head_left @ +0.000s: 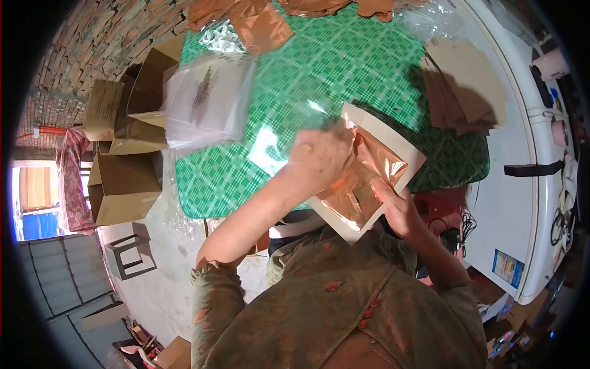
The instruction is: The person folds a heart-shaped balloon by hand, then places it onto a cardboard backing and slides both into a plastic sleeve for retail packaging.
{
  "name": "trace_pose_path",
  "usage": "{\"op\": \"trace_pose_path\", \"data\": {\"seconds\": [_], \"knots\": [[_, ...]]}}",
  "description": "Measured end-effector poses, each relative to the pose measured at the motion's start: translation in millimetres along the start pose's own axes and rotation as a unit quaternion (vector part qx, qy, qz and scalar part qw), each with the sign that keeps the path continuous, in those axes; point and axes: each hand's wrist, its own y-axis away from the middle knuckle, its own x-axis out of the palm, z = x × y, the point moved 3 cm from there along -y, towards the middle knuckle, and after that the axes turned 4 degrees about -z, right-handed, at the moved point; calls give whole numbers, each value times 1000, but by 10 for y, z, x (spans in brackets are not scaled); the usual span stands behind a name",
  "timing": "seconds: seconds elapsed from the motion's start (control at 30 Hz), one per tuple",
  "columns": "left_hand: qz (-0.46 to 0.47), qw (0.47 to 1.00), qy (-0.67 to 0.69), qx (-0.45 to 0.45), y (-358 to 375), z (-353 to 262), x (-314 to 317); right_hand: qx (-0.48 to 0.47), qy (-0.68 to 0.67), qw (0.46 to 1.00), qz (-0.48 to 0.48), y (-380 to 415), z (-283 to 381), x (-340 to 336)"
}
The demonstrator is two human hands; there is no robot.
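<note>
Just past the near edge of the table, my right hand (398, 208) grips a beige card (413, 161), its thumb on top and its other fingers largely hidden underneath. Shiny copper-coloured foil (362, 195), creased and folded, lies across the card. My left hand (321, 154) is curled closed over the upper left part of the foil and card. Motion blurs its fingers, and whatever they pinch is hidden. Left of it is a pile of clear plastic bags (206, 101) with dark print, overhanging the table's left edge.
The table has a green checked cover (295, 67). Brown cards (464, 86) are stacked at right. Copper foil pieces (261, 27), white curled strips (222, 37) and clear plastic (430, 18) lie at the back. Cardboard boxes (132, 178) stand left; a white appliance (501, 203) is right.
</note>
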Motion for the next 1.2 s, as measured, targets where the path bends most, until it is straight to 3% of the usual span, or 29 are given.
{"op": "trace_pose_path", "data": {"seconds": [0.03,0.13,0.23,0.33,0.43,0.5,0.57,0.6,0.63,0.7,0.77,0.87,1.03,1.1,1.17,1.2], "knots": [[47,999,-22,10,12,-16,39,-12,-2,1000,3,-11,-29,21],[-44,997,56,6,-20,-6,-149,-84,35,996,7,-124,-201,38],[31,999,12,-34,-114,48,-201,-39,-58,997,16,-26,-48,176],[-67,982,139,-109,-63,303,-490,-44,-92,994,-28,-80,6,175],[-175,928,271,-188,182,521,-499,-41,-120,991,-52,-80,71,195],[-209,847,383,-302,460,593,-387,-68,-119,986,-98,-134,-40,154],[-287,723,505,-373,768,617,-150,-40,-138,987,-67,-85,13,264],[-264,643,602,-393,931,583,-29,-2,-158,985,-69,-61,-25,313],[-239,527,683,-445,987,409,-75,37,-176,981,-70,-38,-73,365],[-172,403,790,-429,1124,228,72,16,-158,986,-48,-18,-119,515],[-164,374,821,-399,1168,5,43,14,-148,989,-16,-17,-177,616],[-171,377,780,-469,1253,-108,71,63,-161,985,24,1,-260,746],[-197,396,743,-503,1420,26,154,164,12,955,248,115,-337,589],[-197,408,715,-532,1469,53,14,130,123,925,336,149,-340,390],[-230,391,691,-563,1551,85,-11,93,195,915,340,191,47,220],[-236,388,686,-569,1600,102,-9,115,266,911,295,198,425,203]]}}
